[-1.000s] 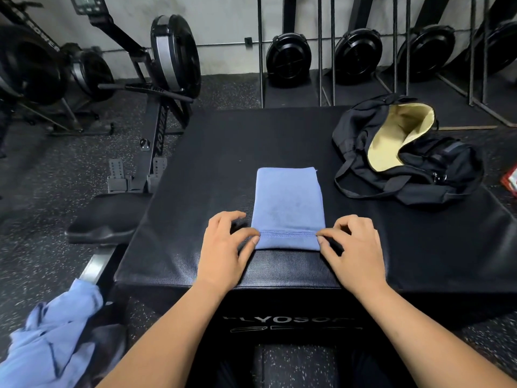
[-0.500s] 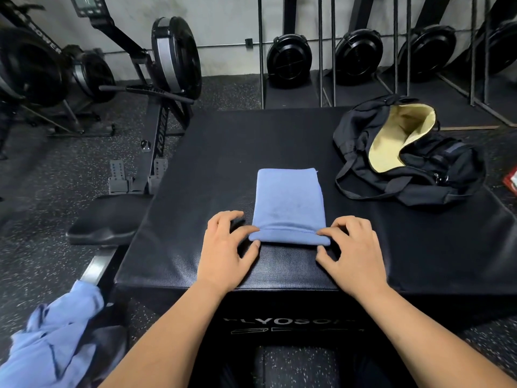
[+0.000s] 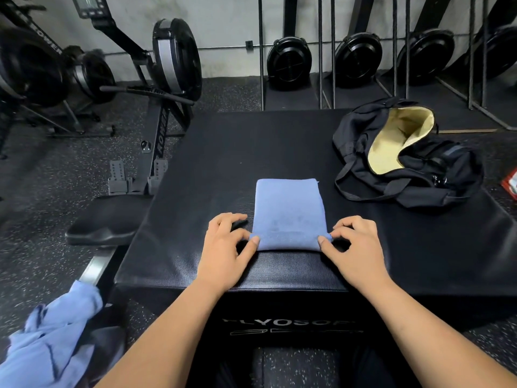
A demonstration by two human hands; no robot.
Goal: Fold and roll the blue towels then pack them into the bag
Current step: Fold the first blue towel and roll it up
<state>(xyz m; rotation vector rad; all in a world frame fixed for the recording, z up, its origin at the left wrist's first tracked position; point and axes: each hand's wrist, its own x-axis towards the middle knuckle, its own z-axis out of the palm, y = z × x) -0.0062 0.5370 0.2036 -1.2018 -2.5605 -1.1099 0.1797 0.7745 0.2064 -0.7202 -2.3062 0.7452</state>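
Note:
A blue towel (image 3: pixel 289 208) lies folded into a narrow strip on the black padded box (image 3: pixel 223 152), its near end turned over into a short roll. My left hand (image 3: pixel 226 247) pinches the left end of that roll between thumb and fingers. My right hand (image 3: pixel 354 247) pinches the right end the same way. The black bag (image 3: pixel 414 175) with a pale yellow lining lies open on the box at the right, apart from the towel.
More blue towels (image 3: pixel 53 337) lie heaped at the lower left, below the box. A rowing machine (image 3: pixel 156 113) and its seat (image 3: pixel 103 219) stand close to the box's left side. Racked black equipment lines the back wall. A red object (image 3: pixel 510 183) shows at the right edge.
The towel's near edge has been turned over into a small roll and shifted slightly away from me. Both hands moved forward with it, fingers curling tighter on its ends.

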